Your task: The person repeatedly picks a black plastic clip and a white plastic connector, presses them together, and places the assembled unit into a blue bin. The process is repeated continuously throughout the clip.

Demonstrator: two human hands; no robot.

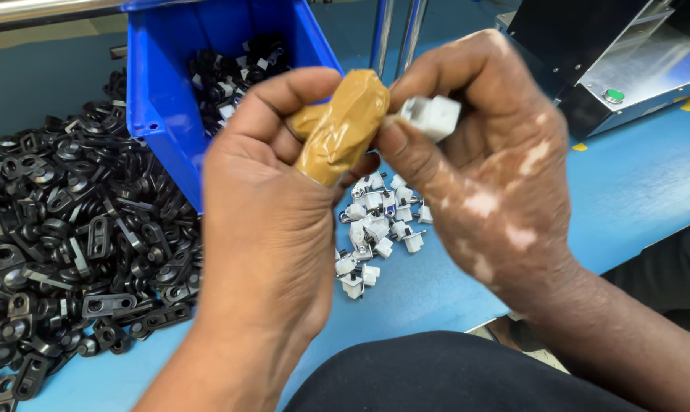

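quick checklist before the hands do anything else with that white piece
1. White plastic part pinched in right hand fingertips: ok.
2. Left hand close by, thumb wearing tan finger cot: ok.
3. Cot touching the part: cannot tell.
4. More white parts on blue table: ok.
5. Black parts pile kept apart from white ones: ok.
6. Blue bin holds mixed pieces: ok.

A tan-brown finger cover [343,126] wraps one finger of the left hand [265,221]; the small part [433,116] beside it is white. Near centre lies a white-and-grey cluster of parts [375,229] — on a light blue table [635,191]. Far left, a bright blue bin [162,91]; left, a pile of black brackets [62,236] — glossy.
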